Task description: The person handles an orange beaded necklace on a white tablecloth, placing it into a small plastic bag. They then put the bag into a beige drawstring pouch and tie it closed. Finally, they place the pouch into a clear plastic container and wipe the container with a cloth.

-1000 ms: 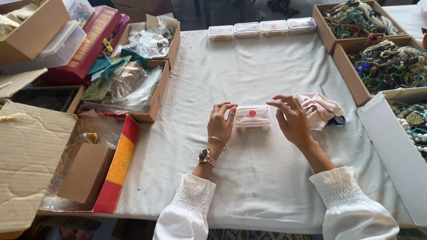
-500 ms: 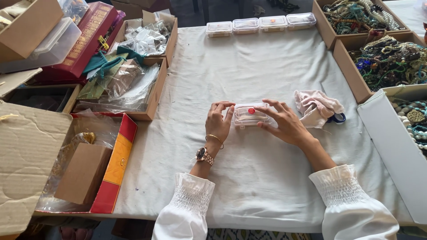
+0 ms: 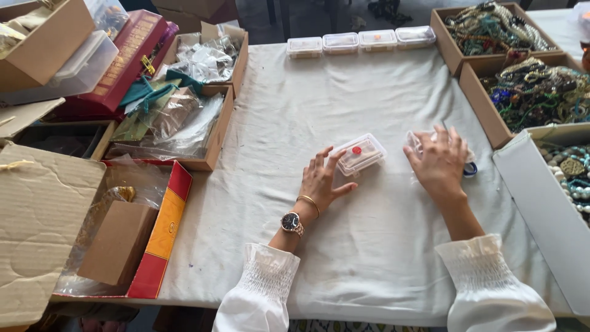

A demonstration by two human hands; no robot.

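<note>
Left hand [image 3: 322, 181]: grip open, fingers spread and flat on the cloth, nothing held; fingertips sit just beside the small clear plastic box [image 3: 358, 154], touching or nearly touching its near-left edge (cannot be told which). Box lies closed on the desk [image 3: 344, 246], tilted, a red dot seen through the lid; it looks set down rather than gripped, the hand placed as if to steady or nudge it

Right hand [image 3: 439, 163]: grip loosely curled over a clear plastic bag [image 3: 418, 142] with pale contents, pressed against the cloth; a bit of blue shows at its right edge. Whether the bag is pinched or only covered cannot be told. The box lies between the two hands, nearer the left, apart from the right

Further out: a row of four similar clear boxes [image 3: 356, 42] is lined up at the far desk edge, probably finished ones kept out of the way. Cardboard trays of beaded jewellery [image 3: 528, 86] are kept within right-hand reach. On the left, cardboard boxes of plastic bags [image 3: 184, 117] and a red-edged carton [image 3: 157, 246] are stacked beside the desk
</note>
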